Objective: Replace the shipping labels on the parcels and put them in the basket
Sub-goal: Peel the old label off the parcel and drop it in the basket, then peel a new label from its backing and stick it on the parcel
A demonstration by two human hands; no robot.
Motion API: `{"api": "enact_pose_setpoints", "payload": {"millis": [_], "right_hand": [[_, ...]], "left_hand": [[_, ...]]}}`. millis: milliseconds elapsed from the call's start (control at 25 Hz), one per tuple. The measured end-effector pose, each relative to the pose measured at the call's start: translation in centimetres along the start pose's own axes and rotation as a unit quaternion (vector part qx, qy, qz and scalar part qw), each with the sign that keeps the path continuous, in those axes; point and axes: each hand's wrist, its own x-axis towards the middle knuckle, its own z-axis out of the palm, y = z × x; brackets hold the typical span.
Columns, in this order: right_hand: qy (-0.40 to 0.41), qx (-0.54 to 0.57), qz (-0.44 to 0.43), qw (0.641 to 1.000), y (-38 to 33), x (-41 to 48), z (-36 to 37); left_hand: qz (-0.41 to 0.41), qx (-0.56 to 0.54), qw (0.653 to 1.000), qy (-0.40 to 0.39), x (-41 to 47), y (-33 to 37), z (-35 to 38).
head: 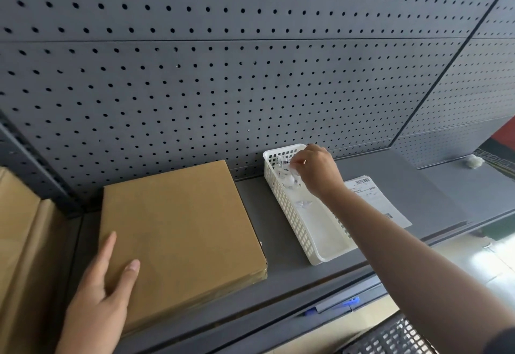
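Note:
A flat brown cardboard parcel [181, 231] lies on the grey shelf, with no label showing on its top. My left hand [103, 295] rests flat on its near left corner, fingers spread. A long white plastic basket [295, 225] stands to the right of the parcel and holds crumpled bits of label paper [289, 178] at its far end. My right hand [317, 169] hovers over that far end with fingers pinched; whether it grips a scrap I cannot tell. A stack of fresh shipping labels [381, 203] lies right of the basket, partly hidden by my forearm.
A grey pegboard wall [223, 74] backs the shelf [278, 278]. More brown cartons [19, 228] sit at the far left beyond an upright post. A small white wad [475, 161] lies on the shelf at far right. A dark mesh basket [395, 339] shows below.

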Motion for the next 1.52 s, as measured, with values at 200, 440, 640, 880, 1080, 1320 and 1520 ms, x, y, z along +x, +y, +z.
{"api": "enact_pose_setpoints", "payload": {"millis": [200,440,640,880,1080,1320,1520], "right_hand": [[-0.013,-0.016,0.047,0.999,-0.3,0.5,0.1],[-0.061,0.008,0.061,0.996,-0.4,0.9,-0.8],[0.005,0.189,0.098,0.977,0.9,0.6,-5.2],[0.059,0.183,0.19,0.963,9.7,-3.8,-10.7],[0.026,0.1,0.253,0.962,16.0,-9.2,-10.8],[-0.103,0.005,0.28,0.955,19.1,-12.6,-9.3],[-0.128,-0.041,0.274,0.952,19.0,-13.1,-7.7]], "left_hand": [[0.002,0.013,1.0,-0.005,-0.1,0.5,-0.3],[-0.019,0.024,0.999,-0.013,-0.5,1.2,-0.5],[-0.018,0.061,0.998,-0.013,-0.9,1.6,-0.9],[0.196,0.15,0.969,-0.005,-1.9,5.4,0.7],[0.319,0.145,0.931,-0.105,-2.3,10.8,7.4],[0.377,0.134,0.889,-0.221,-3.6,15.5,17.3],[0.389,0.162,0.868,-0.263,-4.4,17.0,23.9]]}}
